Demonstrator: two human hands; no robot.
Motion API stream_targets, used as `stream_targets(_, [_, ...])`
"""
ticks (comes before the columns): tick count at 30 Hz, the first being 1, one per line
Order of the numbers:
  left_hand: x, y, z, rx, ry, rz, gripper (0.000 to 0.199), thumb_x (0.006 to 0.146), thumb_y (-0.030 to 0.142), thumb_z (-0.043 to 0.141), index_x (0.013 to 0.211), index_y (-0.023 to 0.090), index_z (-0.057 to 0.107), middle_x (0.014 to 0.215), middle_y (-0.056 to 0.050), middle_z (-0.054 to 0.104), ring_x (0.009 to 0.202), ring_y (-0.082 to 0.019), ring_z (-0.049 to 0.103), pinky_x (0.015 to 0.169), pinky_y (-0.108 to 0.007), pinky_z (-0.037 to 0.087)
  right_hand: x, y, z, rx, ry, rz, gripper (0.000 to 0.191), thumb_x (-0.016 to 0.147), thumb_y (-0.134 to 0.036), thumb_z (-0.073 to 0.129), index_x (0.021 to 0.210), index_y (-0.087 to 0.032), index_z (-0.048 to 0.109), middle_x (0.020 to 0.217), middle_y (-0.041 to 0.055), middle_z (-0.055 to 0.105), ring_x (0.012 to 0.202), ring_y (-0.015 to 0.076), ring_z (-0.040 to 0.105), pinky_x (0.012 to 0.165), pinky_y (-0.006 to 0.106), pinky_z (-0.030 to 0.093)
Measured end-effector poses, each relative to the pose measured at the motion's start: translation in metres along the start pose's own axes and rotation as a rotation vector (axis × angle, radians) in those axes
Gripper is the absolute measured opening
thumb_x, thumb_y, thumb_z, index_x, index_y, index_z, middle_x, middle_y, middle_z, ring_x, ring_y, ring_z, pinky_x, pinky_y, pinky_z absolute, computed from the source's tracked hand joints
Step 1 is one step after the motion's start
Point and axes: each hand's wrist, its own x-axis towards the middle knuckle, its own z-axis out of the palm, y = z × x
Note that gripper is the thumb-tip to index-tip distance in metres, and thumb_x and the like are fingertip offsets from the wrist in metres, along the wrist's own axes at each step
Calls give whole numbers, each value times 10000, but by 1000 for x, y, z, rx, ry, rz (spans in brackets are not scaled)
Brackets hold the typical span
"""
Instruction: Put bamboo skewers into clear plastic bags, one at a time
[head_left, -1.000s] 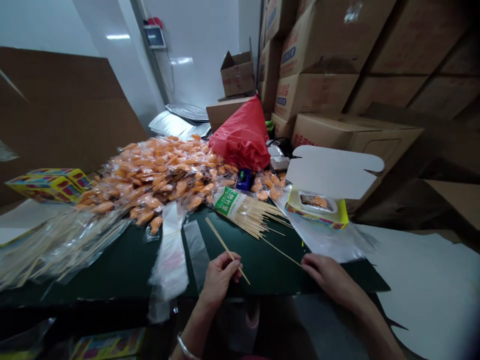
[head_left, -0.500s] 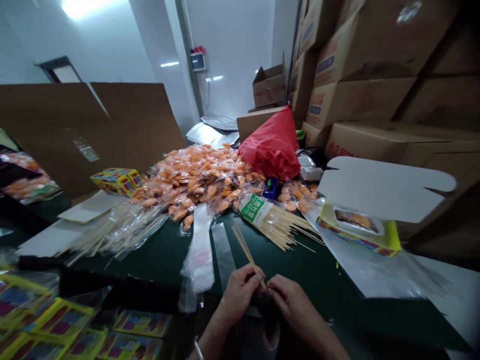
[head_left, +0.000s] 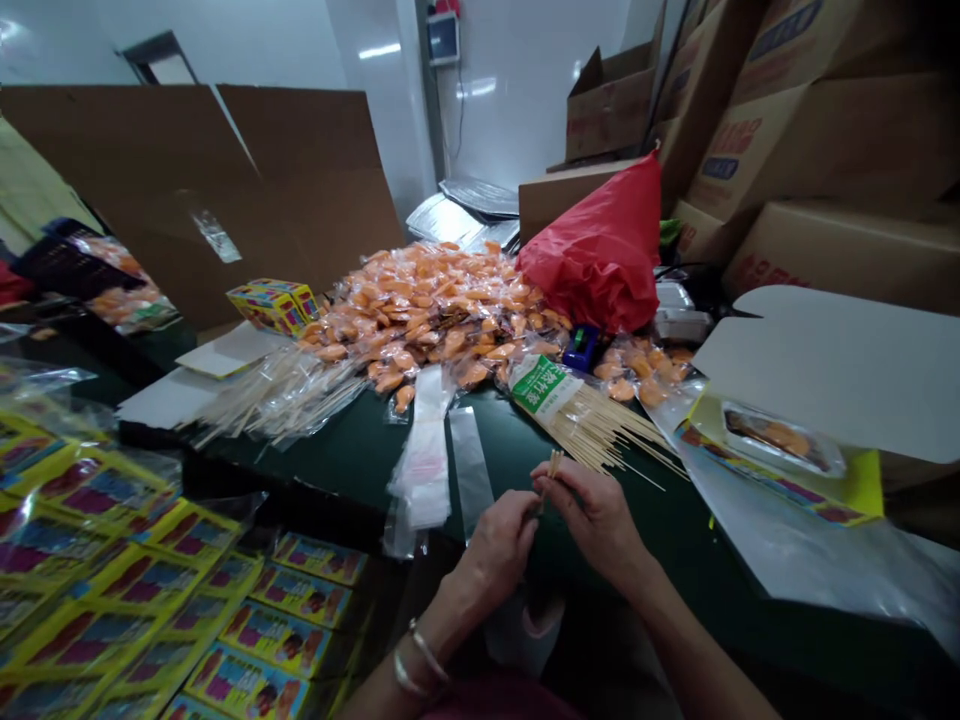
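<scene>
My right hand [head_left: 600,520] pinches a few thin bamboo sticks [head_left: 554,463], whose short ends stick up above the fingertips. Right beside it, my left hand [head_left: 495,548] is closed around the lower part of the same sticks, most of which the fingers hide. Both hands are over the front edge of the dark green table [head_left: 517,435]. Just beyond them lies an open pack of bamboo sticks [head_left: 600,428] with a green and white label. A flat clear bag [head_left: 471,465] and a stack of narrow plastic bags [head_left: 424,465] lie to the left of the pack.
Behind is a heap of wrapped orange pieces [head_left: 442,315] and a red bag [head_left: 600,250]. Bagged sticks [head_left: 285,395] lie at left. An open yellow box [head_left: 855,490] holds a clear tray at right. Packed yellow boxes [head_left: 292,590] stand lower left; cartons [head_left: 840,250] rise at right.
The sticks' long upper ends showed before; now only short tips stand above my right fingers. My right hand has moved up to the tips. The view has tilted down and turned left.
</scene>
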Motion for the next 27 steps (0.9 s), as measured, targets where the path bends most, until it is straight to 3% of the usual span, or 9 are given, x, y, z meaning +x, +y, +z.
stream_targets(2, [-27,-3,-17,-73,32,-142,144,840,214,473,853,176,611,791,-34,617,752,-161,564,712,-264,436,0,7,-3,28,5,44,181,910,-292,490,887,-193,641,791,24,659,665,135,602,638,233,475])
stream_targets(5, [-70,-19,-31,-350,72,-509,190,797,353,556,794,166,594,643,6,570,567,-121,521,530,-223,401,1,16,-7,108,-2,101,208,899,-333,511,868,-184,652,758,18,657,597,119,572,588,220,463])
stream_targets(7, [-88,-30,-27,-593,135,-732,298,719,427,637,835,157,583,675,5,586,535,-105,519,471,-201,379,6,17,-8,143,-23,106,224,896,-348,513,855,-180,655,714,7,642,577,115,559,572,217,455])
stream_targets(9, [-92,-37,-16,-777,190,-850,409,661,476,687,878,147,580,735,-12,611,552,-99,546,460,-186,379,12,13,-9,148,-64,75,232,899,-346,509,837,-177,655,676,-3,620,570,113,550,563,213,441])
stream_targets(15, [-61,-32,-1,-827,218,-860,508,681,613,611,742,109,598,548,-9,586,446,-100,551,440,-186,365,27,-2,-16,-95,-304,-99,284,927,-288,466,713,-172,611,670,9,607,684,134,535,643,223,387])
stream_targets(22, [-61,-31,-4,-849,334,-774,318,688,419,640,576,138,541,393,58,428,390,-83,477,416,-176,319,3,16,1,-170,-606,80,307,941,-235,380,727,-164,589,642,0,577,580,106,496,561,195,334])
stream_targets(27, [-67,-35,-13,-815,325,-808,341,698,461,634,626,141,542,430,59,461,404,-77,488,426,-168,337,-11,20,12,-208,-684,96,250,938,-242,389,1058,-219,607,686,-3,628,605,118,547,562,197,316])
